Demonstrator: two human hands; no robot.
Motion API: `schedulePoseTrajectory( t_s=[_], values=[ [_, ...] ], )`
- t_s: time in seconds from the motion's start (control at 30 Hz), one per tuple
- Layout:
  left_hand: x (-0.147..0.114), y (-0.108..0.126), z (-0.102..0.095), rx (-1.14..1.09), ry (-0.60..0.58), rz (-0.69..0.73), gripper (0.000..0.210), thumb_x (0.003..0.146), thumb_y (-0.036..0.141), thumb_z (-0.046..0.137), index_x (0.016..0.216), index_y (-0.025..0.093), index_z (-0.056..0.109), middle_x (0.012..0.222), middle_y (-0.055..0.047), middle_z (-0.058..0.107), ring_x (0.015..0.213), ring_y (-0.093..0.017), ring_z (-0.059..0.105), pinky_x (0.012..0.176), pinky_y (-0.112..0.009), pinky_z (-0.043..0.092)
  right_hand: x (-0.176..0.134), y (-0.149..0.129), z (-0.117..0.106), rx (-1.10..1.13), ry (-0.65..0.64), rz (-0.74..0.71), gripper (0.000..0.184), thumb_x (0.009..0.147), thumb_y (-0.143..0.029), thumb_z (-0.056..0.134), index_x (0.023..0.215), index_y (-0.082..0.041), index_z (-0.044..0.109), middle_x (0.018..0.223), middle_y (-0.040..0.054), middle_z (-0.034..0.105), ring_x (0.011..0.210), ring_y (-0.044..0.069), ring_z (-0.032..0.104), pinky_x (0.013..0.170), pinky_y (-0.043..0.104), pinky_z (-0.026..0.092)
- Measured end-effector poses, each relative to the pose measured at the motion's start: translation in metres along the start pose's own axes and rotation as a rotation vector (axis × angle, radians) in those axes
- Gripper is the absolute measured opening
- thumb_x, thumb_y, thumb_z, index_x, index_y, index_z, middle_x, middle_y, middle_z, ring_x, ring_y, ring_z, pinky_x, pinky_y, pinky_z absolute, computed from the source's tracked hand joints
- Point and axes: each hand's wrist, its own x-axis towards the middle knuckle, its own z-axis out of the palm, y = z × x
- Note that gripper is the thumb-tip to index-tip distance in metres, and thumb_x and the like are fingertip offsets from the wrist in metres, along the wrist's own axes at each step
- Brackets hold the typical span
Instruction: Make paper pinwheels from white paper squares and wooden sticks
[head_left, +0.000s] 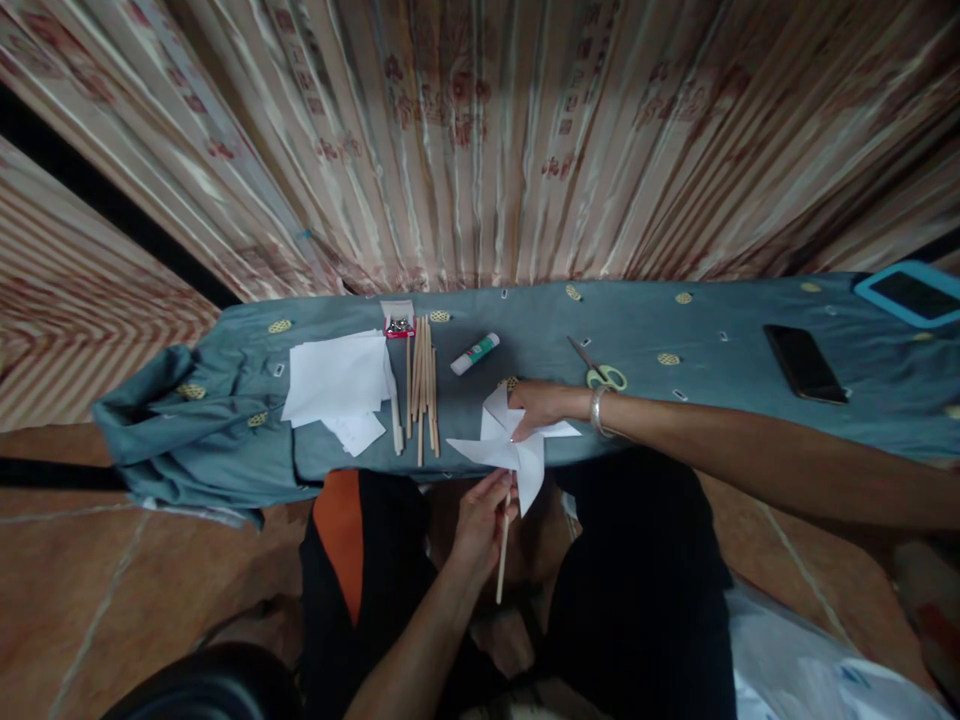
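A white paper pinwheel (530, 462) is in front of me at the table's near edge, its blades folded and spread. My left hand (480, 525) is closed round the wooden stick (502, 560), just below the blades. From the right, my right hand (541, 405) reaches over the pinwheel, thumb near its centre and other fingers partly hidden behind the paper. A bracelet circles that wrist. Beyond the pinwheel lies a glue stick (475, 354). Scissors (606, 376) with pale green handles rest beyond my right wrist.
On the grey-green cloth (720, 370) to the left are white paper sheets (337, 375), a white pen (397, 425), several wooden sticks (424, 385) and a small red box (398, 325) of metal pins. A phone (804, 362) and a blue-framed tablet (911, 293) lie right. A curtain (480, 150) hangs behind.
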Motion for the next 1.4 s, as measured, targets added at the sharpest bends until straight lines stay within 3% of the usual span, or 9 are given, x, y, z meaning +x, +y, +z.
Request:
schedulePoseTrajectory(
  t_s=[0.13,0.3,0.63,1.13,1.4],
  values=[
    [0.000,0.000,0.001,0.024,-0.001,0.005,0.043,0.040,0.030,0.094,0.074,0.009,0.075,0.067,-0.003,0.064,0.056,-0.005,0.048,0.046,-0.017,0.028,-0.001,-0.005,-0.004,-0.243,-0.182,0.052,0.020,0.065,-0.029,0.077,0.082,-0.018,0.077,0.080,0.0019,0.074,0.076,0.019,0.065,0.063,0.022,0.041],
    [-0.001,0.000,0.002,0.051,0.014,0.011,0.044,0.039,0.032,0.094,0.072,0.009,0.075,0.062,-0.003,0.063,0.054,-0.006,0.047,0.047,-0.019,0.029,0.001,-0.015,-0.008,-0.342,-0.274,0.102,0.031,0.072,-0.032,0.072,0.097,-0.014,0.075,0.094,0.0051,0.075,0.081,0.019,0.066,0.064,0.022,0.041],
    [-0.002,0.001,0.003,0.051,0.049,0.006,0.045,0.038,0.032,0.093,0.072,0.010,0.074,0.064,-0.003,0.063,0.057,-0.008,0.049,0.048,-0.019,0.030,0.000,-0.022,-0.012,-0.337,-0.311,0.179,0.027,0.071,-0.035,0.073,0.087,-0.013,0.075,0.082,0.0036,0.071,0.072,0.017,0.060,0.056,0.023,0.035],
    [-0.004,0.002,0.003,0.041,0.028,0.003,0.038,0.042,0.030,0.092,0.070,0.011,0.076,0.070,-0.004,0.064,0.059,-0.006,0.047,0.046,-0.016,0.027,0.004,-0.015,-0.010,-0.352,-0.309,0.133,0.030,0.070,-0.038,0.073,0.088,-0.014,0.075,0.084,0.0045,0.072,0.072,0.019,0.061,0.059,0.025,0.038],
    [-0.010,0.005,0.001,0.033,-0.010,-0.037,0.038,0.047,0.033,0.092,0.074,0.012,0.075,0.075,-0.004,0.066,0.061,-0.006,0.051,0.048,-0.015,0.034,0.008,-0.016,-0.010,-0.332,-0.343,0.146,0.032,0.070,-0.036,0.074,0.093,-0.013,0.075,0.090,0.0058,0.073,0.079,0.021,0.065,0.062,0.025,0.041]
  ],
)
